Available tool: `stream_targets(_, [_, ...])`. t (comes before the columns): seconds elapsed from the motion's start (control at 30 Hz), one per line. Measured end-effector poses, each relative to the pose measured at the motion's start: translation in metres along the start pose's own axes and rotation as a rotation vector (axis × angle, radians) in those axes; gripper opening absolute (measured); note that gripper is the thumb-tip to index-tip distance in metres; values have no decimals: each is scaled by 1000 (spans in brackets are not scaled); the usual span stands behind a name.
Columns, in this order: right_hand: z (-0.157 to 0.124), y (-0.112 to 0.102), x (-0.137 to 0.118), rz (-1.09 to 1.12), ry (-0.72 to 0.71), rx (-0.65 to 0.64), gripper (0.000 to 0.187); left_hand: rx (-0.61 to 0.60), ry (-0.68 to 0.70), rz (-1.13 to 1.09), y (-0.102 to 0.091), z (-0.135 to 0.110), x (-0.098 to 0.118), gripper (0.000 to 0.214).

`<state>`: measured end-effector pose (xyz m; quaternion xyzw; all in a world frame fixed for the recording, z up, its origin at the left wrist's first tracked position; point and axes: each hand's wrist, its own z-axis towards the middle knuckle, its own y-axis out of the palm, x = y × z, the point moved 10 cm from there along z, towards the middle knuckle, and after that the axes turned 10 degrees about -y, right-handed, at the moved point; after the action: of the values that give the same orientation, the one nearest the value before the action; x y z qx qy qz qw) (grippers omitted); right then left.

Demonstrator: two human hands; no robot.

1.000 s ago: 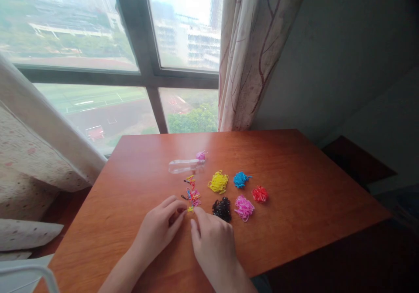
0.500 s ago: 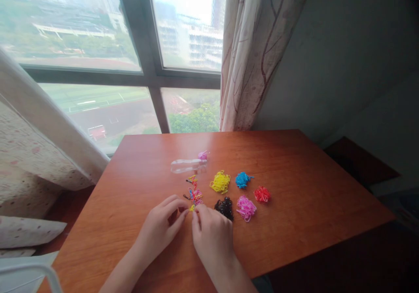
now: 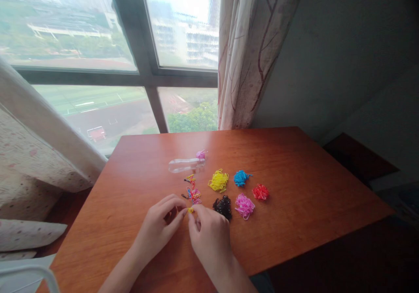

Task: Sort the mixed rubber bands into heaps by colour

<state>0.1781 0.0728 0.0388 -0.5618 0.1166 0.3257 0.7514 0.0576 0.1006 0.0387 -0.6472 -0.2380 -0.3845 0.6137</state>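
Note:
Between the fingertips of both hands is a small yellow rubber band (image 3: 190, 210). My left hand (image 3: 165, 219) pinches its left side with thumb and forefinger. On the other side my right hand (image 3: 209, 229) grips it with curled fingers. Just beyond my fingertips lies a mixed pile of coloured bands (image 3: 194, 194), pink, blue, red, yellow and black. A black pile of bands (image 3: 222, 206) sits beside my right hand, partly covered by it. Sorted piles stand further right: yellow bands (image 3: 218, 180), blue bands (image 3: 241, 178), pink bands (image 3: 245, 206) and red bands (image 3: 261, 192).
Toward the back of the wooden table (image 3: 294, 166) a clear plastic bottle (image 3: 183, 165) lies on its side, with a pink piece (image 3: 200, 155) at its right end. A window with curtains (image 3: 242, 66) rises behind the table. A white curved bar (image 3: 42, 272) shows at lower left.
The yellow band stays between both hands and now shows a rounder loop. The hands have barely moved. The whole view has shifted slightly.

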Motion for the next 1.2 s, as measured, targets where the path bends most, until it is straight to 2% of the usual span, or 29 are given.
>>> stream_targets(0.23, [-15, -6, 6, 48, 23, 22, 16, -15, 10, 42, 6, 6, 14, 19])
stream_targets(0.43, [-23, -14, 3, 98, -9, 41, 18, 62, 35, 249, 9, 40, 31, 14])
stream_targets(0.63, [-25, -18, 1, 86, -49, 37, 23, 44, 79, 380, 35, 83, 49, 11])
stream_targets(0.77, [-26, -22, 2, 67, -61, 51, 25, 5, 83, 406, 52, 95, 48, 12])
stream_targets(0.87, [-27, -25, 2, 56, -64, 49, 25, -15, 77, 419, 54, 94, 45, 12])
stream_targets(1.0, [-23, -31, 6, 67, -80, 40, 26, -26, 66, 416, 42, 82, 42, 12])
stream_targets(1.2, [-5, -54, 42, 15, -22, 91, 25, -67, -19, 353, 19, 44, 24, 14])
